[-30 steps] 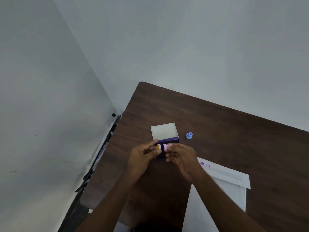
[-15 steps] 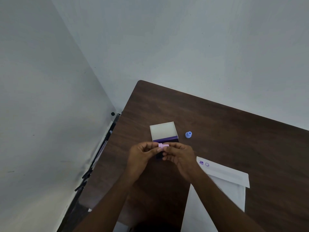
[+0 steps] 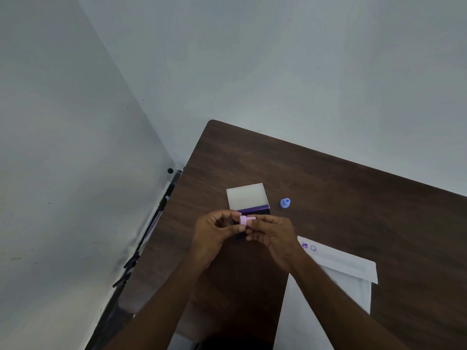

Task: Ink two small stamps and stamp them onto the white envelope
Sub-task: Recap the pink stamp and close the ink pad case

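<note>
Item: stamping job, near its end by the look of it. White envelope [image 3: 336, 281] lies on the desk [image 3: 328, 178] at the person's right, partly under the right forearm; 2 small purple marks [image 3: 308, 246] already sit side by side at its top left corner, so both impressions appear made. Pink stamp [image 3: 244, 220] is held between both hands above the open ink pad [image 3: 249, 200], left hand [image 3: 217, 232] and right hand [image 3: 271, 233] each with fingers [image 3: 255, 223] pinched closed on it (whether it is being capped or pulled apart cannot be told). Blue stamp [image 3: 285, 202] stands alone just right of the pad, well apart from the envelope. Left to do, as judged: set the pink stamp down and perhaps close the pad. Surface: dark brown wood-grain desk, rounded far corner, otherwise bare. Room: plain pale walls meeting in a corner behind the desk; dark cables [image 3: 141, 251] run down the gap at the desk's left edge.
</note>
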{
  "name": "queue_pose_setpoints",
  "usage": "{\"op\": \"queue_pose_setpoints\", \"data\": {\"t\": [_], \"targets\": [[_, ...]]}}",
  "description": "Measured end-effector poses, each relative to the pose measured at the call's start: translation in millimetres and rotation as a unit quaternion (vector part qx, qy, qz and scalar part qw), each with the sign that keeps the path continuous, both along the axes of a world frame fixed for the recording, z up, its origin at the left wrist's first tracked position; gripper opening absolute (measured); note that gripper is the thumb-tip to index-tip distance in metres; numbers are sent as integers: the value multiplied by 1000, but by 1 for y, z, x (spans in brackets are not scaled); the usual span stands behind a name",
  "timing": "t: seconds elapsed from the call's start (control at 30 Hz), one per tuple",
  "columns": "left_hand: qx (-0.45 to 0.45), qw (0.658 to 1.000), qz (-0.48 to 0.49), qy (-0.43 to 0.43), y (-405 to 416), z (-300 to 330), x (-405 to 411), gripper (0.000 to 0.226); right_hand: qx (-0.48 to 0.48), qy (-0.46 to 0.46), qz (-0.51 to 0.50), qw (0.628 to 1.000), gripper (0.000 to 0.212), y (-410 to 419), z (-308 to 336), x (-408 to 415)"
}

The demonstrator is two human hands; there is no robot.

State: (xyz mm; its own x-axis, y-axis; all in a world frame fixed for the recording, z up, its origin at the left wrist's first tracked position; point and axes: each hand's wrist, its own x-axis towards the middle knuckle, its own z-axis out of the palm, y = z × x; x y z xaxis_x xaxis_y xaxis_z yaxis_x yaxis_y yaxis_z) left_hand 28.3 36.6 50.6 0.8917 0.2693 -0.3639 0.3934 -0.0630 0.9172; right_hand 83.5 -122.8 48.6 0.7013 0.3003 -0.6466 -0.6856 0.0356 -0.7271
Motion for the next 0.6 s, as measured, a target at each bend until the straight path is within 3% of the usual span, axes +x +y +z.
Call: {"op": "queue_pose_setpoints", "data": {"t": [0.43,0.6], "targets": [[-5,1000,-22,5,2,-2,4,32,27,25,-36,999,26,-2,-8,1],[37,999,-37,2,-4,-10,7,48,16,37,-37,999,25,-7,-11,2]]}}
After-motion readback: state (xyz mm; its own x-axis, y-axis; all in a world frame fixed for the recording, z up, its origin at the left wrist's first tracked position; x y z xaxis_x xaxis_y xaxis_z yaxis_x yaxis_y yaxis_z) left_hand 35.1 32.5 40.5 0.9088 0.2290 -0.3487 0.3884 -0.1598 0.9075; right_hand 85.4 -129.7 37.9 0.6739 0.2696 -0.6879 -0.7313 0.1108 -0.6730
